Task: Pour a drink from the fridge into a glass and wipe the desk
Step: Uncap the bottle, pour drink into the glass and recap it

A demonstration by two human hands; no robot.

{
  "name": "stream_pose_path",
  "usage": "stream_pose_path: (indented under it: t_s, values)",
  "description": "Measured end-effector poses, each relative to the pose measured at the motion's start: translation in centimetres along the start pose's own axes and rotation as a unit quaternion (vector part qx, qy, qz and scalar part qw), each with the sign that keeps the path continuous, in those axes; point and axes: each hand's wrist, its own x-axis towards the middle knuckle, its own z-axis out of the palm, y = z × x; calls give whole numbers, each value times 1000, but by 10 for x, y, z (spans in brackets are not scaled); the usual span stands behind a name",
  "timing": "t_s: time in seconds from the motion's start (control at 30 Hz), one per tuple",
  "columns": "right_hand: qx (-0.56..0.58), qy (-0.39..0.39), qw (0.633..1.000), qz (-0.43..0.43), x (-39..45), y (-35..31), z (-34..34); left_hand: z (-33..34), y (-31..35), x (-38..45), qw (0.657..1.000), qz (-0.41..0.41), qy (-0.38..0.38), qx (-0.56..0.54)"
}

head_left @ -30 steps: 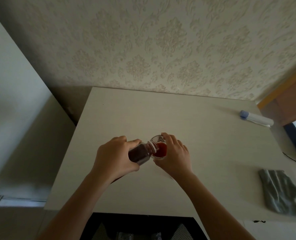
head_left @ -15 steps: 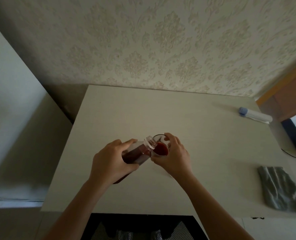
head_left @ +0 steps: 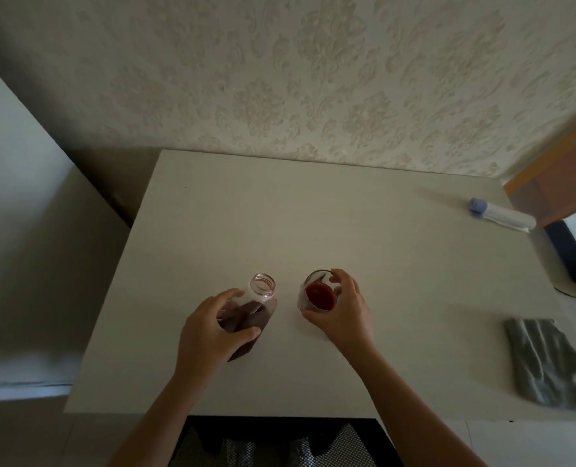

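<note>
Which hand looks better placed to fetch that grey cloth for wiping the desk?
Probably the right hand. It grips the glass, but the grey cloth lies on its side, near the desk's right edge. The left hand holds the open bottle farther away.

Both forearms reach forward, bare, side by side and apart. The left hand (head_left: 209, 326) grips a bottle (head_left: 251, 310), thumb and fingers curled round its body. The right hand (head_left: 343, 310) holds a glass (head_left: 317, 294), fingers curled over its far rim, thumb at its near side.
</note>
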Motion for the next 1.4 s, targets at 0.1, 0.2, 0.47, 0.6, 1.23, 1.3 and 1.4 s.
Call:
stream_pose_path:
  t_s: [0.1, 0.2, 0.47, 0.6, 1.23, 1.3, 1.4]
  values:
    - [4, -3, 1000, 8, 2, 7, 9, 3, -7, -2, 999, -20, 7, -26]
    - [7, -4, 1000, 9, 4, 11, 16, 3, -12, -1, 998, -34, 13, -56]
    - [-5, -21, 1000, 6, 6, 20, 27, 1, -17, -4, 995, -40, 19, -93]
    - [-5, -23, 1000, 4, 6, 20, 30, 0, -18, -6, 994, -41, 22, -98]
    - [-137, -60, 989, 0, 2, 58, 0, 4, -10, -9, 993, -30, 35, -106]
    - [-166, -75, 983, 9, -3, 68, -1, 7, -8, -9, 993, -31, 35, -109]
    - [-199, -98, 975, 1, -10, 75, 2, 10, -5, -9, 993, -34, 31, -111]
